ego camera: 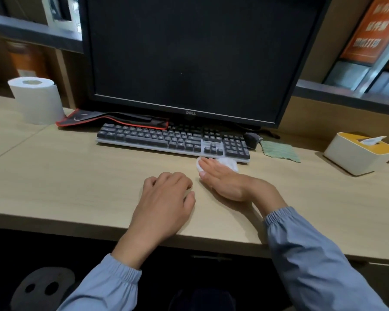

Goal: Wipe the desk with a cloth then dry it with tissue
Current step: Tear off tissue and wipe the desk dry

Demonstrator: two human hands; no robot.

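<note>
The desk (76,176), a pale wood top, carries both hands near its front edge. The left hand (166,198) rests on it knuckles up, its fingers loosely curled and holding nothing. Just beyond it, the right hand (225,179) lies flat with fingers straight and close together, pressing a crumpled white tissue (230,163) against the surface right in front of the keyboard (173,140). Farther back and to the right, the green cloth (279,151) lies spread flat beside the mouse (252,140), touched by neither hand, with the tissue box (359,153) well apart toward the right edge. A paper roll (37,99) stands at the far left, and the dark monitor (189,52) rises behind everything. With the cloth set aside and tissue under the palm, this looks like the drying step. The next move likely calls for sweeping the tissue with steady downward pressure across the open wood, keeping clear of the keyboard's edge.
</note>
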